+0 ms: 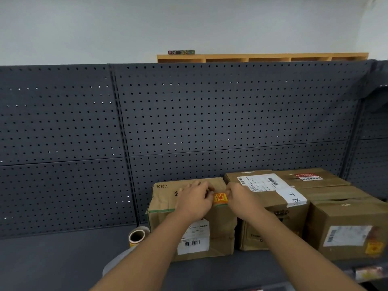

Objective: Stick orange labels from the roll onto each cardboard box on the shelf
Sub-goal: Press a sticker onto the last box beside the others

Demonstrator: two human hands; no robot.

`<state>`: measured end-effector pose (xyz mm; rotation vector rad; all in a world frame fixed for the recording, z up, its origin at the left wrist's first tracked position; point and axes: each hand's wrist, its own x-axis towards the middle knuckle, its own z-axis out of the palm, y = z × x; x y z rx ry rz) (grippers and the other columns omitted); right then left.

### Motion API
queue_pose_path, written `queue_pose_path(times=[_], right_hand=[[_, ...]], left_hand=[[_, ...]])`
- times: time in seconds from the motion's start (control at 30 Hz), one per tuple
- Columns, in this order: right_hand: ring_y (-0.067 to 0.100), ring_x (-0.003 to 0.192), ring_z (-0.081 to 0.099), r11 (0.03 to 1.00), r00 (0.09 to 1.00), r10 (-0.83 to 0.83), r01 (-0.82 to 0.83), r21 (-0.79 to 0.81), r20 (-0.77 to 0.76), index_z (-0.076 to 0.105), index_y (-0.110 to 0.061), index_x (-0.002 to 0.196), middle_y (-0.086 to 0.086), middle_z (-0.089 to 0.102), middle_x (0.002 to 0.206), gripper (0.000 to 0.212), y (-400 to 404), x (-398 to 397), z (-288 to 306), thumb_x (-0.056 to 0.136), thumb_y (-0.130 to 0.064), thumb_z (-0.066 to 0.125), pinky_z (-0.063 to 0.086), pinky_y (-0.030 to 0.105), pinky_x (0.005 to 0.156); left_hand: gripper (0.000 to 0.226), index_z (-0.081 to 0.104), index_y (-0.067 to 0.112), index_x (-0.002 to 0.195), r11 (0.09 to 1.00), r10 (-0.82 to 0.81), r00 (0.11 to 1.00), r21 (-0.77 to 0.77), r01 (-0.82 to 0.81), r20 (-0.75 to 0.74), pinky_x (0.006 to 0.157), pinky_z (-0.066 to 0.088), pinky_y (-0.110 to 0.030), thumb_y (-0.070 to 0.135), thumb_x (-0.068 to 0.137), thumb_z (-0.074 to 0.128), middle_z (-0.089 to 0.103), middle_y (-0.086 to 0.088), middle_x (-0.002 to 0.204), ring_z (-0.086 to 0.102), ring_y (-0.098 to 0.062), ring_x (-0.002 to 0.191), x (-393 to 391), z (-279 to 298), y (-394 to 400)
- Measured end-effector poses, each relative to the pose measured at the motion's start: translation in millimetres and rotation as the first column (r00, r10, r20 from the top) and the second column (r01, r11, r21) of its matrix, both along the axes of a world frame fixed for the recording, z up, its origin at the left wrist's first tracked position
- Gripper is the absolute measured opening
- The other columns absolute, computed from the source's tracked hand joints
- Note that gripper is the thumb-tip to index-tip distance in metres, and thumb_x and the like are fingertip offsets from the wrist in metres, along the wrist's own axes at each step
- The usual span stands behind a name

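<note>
Both hands, left (195, 198) and right (241, 199), are pinching an orange label (220, 198) at the left box's (168, 215) top front edge, the roll (137, 237) standing just beside on open shelf (63, 259).

Both hands cover the left box (191, 217) top, so the orange label (220, 198) shows only between left hand (196, 199) and right hand (241, 199); fingertip contact unclear. Label print and shipping-slip text too small to read. Right box (348, 225) and the item at lower right (371, 273) are cut off and blurred.
</note>
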<state>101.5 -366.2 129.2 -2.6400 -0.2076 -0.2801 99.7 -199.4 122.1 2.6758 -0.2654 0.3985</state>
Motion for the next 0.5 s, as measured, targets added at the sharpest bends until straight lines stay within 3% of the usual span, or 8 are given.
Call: queue_pose_path(times=[0.07, 0.17, 0.3, 0.37, 0.5], right_hand=[[0.019, 0.082, 0.065, 0.994, 1.000, -0.007, 0.007, 0.110, 0.000, 0.066, -0.010, 0.107, 0.005, 0.068, 0.093, 0.016, -6, -2, 1, 0.104, -0.018, 0.052, 0.056, 0.036, 0.071], [0.010, 0.068, 0.061, 0.973, 1.000, -0.008, 0.003, 0.231, 0.022, 0.068, -0.012, 0.103, 0.002, 0.068, 0.081, 0.020, -14, -9, 2, 0.105, -0.022, 0.051, 0.042, 0.024, 0.053], [0.005, 0.060, 0.056, 0.963, 0.997, -0.017, -0.003, 0.270, 0.071, 0.069, -0.017, 0.097, -0.003, 0.063, 0.071, 0.021, -14, -18, 2, 0.106, -0.024, 0.051, 0.031, 0.015, 0.046], [0.006, 0.062, 0.058, 0.963, 0.997, -0.024, 0.003, 0.269, 0.078, 0.069, -0.017, 0.097, -0.003, 0.064, 0.072, 0.020, -13, -20, 2, 0.105, -0.025, 0.053, 0.033, 0.015, 0.047], [0.018, 0.073, 0.068, 0.956, 0.997, -0.063, 0.049, 0.288, 0.040, 0.068, -0.008, 0.099, 0.008, 0.072, 0.082, 0.031, -13, -18, 0, 0.104, -0.036, 0.056, 0.053, 0.034, 0.060]], left_hand=[[0.021, 0.067, 0.032, 0.118, 0.986, -0.044, 0.999, -0.160, 0.041, -0.012, 0.096, 0.049, -0.040, 0.031, 0.105, 0.050, 0.060, 0.006, 0.120, 0.060, -0.015, 0.106, -3, 6, 6], [0.017, 0.067, 0.026, 0.114, 0.948, -0.080, 0.996, -0.307, 0.088, 0.038, 0.073, 0.050, -0.020, 0.021, 0.106, 0.053, 0.060, 0.008, 0.111, 0.059, -0.001, 0.087, -14, 20, 20], [0.019, 0.066, 0.029, 0.117, 0.989, 0.026, 0.988, -0.150, -0.002, 0.155, 0.092, 0.052, -0.032, 0.025, 0.103, 0.054, 0.061, 0.013, 0.112, 0.059, -0.007, 0.103, -25, 25, 47], [0.025, 0.064, 0.029, 0.123, 0.994, 0.105, 0.988, -0.025, -0.103, 0.112, 0.101, 0.048, -0.038, 0.032, 0.103, 0.051, 0.059, 0.009, 0.123, 0.054, -0.016, 0.117, -29, 22, 61], [0.043, 0.054, 0.029, 0.139, 0.962, 0.274, 0.961, 0.018, -0.274, -0.041, 0.110, 0.042, -0.047, 0.050, 0.103, 0.044, 0.041, 0.001, 0.149, 0.039, -0.031, 0.137, -38, 12, 78]])
